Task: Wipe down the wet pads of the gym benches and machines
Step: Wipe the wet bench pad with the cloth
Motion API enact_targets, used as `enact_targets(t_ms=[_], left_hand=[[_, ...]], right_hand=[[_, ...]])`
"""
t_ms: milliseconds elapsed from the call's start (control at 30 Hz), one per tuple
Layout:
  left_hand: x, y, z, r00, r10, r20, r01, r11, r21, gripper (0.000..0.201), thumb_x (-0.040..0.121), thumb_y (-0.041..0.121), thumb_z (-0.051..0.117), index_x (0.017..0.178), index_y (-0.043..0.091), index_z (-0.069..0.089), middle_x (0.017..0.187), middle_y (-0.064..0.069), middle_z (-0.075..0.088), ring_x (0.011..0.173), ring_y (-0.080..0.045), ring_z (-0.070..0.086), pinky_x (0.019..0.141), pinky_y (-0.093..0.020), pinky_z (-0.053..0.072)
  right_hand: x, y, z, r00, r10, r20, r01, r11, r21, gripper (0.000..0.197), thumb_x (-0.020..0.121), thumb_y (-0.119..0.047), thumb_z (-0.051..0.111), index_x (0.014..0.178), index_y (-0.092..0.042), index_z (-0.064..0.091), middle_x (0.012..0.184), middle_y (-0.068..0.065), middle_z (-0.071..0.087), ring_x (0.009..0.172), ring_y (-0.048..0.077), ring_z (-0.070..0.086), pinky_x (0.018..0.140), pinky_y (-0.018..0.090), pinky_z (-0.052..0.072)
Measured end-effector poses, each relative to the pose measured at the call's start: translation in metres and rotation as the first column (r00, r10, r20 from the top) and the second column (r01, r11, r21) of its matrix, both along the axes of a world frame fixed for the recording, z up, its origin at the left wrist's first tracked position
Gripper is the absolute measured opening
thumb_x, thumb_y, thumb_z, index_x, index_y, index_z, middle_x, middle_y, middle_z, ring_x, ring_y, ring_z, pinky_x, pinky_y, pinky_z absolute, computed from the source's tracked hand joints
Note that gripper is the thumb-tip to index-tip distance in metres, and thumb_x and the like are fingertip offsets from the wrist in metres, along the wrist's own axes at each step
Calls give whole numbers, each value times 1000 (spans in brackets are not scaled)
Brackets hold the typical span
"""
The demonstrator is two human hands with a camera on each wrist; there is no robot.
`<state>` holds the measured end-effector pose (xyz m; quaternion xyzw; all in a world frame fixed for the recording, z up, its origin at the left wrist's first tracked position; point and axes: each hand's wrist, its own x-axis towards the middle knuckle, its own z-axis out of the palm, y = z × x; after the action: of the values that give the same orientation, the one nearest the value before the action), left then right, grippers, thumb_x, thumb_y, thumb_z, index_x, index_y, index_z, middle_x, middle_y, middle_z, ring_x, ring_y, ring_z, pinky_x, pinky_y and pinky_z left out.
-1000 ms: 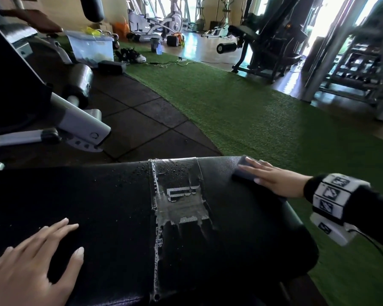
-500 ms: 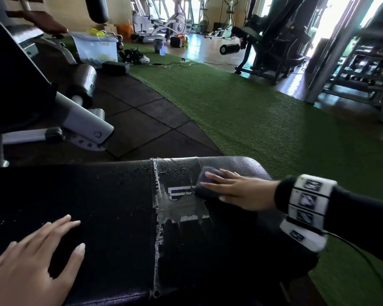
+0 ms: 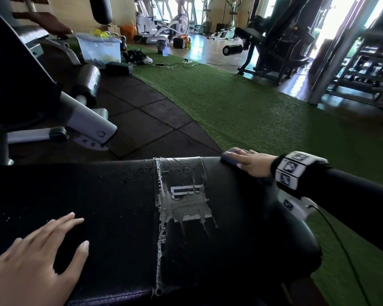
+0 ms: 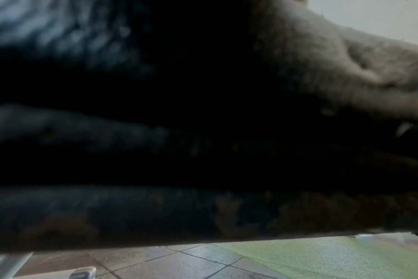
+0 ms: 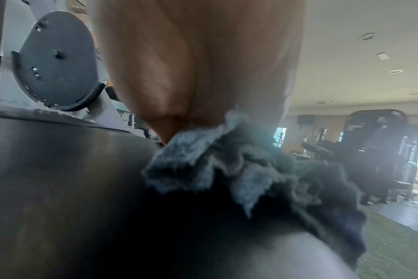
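Note:
A black bench pad (image 3: 119,206) fills the lower head view, with a strip of clear tape and water drops (image 3: 181,180) across its middle. My right hand (image 3: 248,161) lies flat with straight fingers on a folded blue-grey cloth (image 3: 227,156) at the pad's far right edge. In the right wrist view the crumpled cloth (image 5: 222,156) bunches under the palm on the dark pad (image 5: 72,179). My left hand (image 3: 42,257) rests flat, fingers spread, on the pad's near left part. The left wrist view is dark and blurred against the pad (image 4: 155,207).
Another machine with a roller pad (image 3: 87,81) and a grey steel leg (image 3: 86,120) stands left, beyond the bench. Rubber floor tiles (image 3: 146,129) and green turf (image 3: 252,111) lie ahead. A clear plastic bin (image 3: 100,49) and more machines (image 3: 274,45) stand at the back.
My right hand slid the cloth left onto the taped wet strip, then back right to the pad's far right edge. The left hand stayed put.

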<state>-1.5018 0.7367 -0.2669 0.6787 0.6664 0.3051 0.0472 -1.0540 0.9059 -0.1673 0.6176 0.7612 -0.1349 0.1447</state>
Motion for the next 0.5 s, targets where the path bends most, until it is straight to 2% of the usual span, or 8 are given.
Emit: enact_targets(t_ms=[133, 200, 300, 367, 433, 500], left_hand=[[2, -2, 2, 1000, 8, 1, -8, 1000, -7, 49, 77, 59, 42, 123, 42, 51, 135, 24, 47, 131, -15, 42, 104, -57, 35], [4, -3, 3, 1000, 13, -3, -13, 1000, -5, 49, 77, 58, 43, 122, 41, 51, 135, 22, 48, 131, -15, 42, 105, -57, 34], [6, -5, 8, 1000, 15, -5, -15, 1000, -14, 48, 77, 59, 42, 121, 42, 52, 134, 19, 51, 131, -15, 43, 106, -57, 33], [8, -6, 13, 999, 25, -24, -25, 999, -30, 47, 77, 59, 41, 120, 43, 52, 133, 19, 52, 129, -15, 45, 106, -57, 33], [10, -7, 18, 998, 33, -48, -35, 998, -47, 47, 77, 60, 40, 119, 42, 53, 132, 18, 53, 128, -16, 47, 105, -56, 33], [12, -9, 20, 997, 38, -66, -42, 997, -58, 48, 77, 60, 39, 118, 41, 54, 132, 17, 54, 127, -15, 48, 105, -56, 33]], right_hand=[[-41, -3, -3, 992, 122, -16, -122, 992, -30, 52, 102, -32, 25, 147, -41, -1, 157, -8, -10, 144, 29, -8, 117, 45, 1], [-47, -14, -7, 975, 221, -37, -222, 975, -32, 53, 102, -33, 26, 146, -44, -2, 156, -11, -11, 143, 29, -9, 117, 48, 2], [-33, -31, -9, 942, 327, -79, -329, 944, -24, 53, 102, -32, 28, 141, -52, -1, 153, -19, -13, 143, 19, -14, 118, 43, -1], [-16, -34, -8, 912, 382, -152, -385, 923, 9, 53, 101, -31, 31, 136, -58, 3, 152, -23, -10, 144, 15, -11, 118, 39, 0], [-2, -34, -8, 882, 399, -251, -393, 917, 74, 51, 98, -31, 35, 138, -55, 14, 155, -17, 1, 145, 11, -3, 119, 37, 5], [8, -26, -8, 886, 346, -309, -321, 938, 128, 49, 95, -29, 39, 139, -44, 23, 155, -9, 12, 144, 8, 6, 119, 34, 9]])
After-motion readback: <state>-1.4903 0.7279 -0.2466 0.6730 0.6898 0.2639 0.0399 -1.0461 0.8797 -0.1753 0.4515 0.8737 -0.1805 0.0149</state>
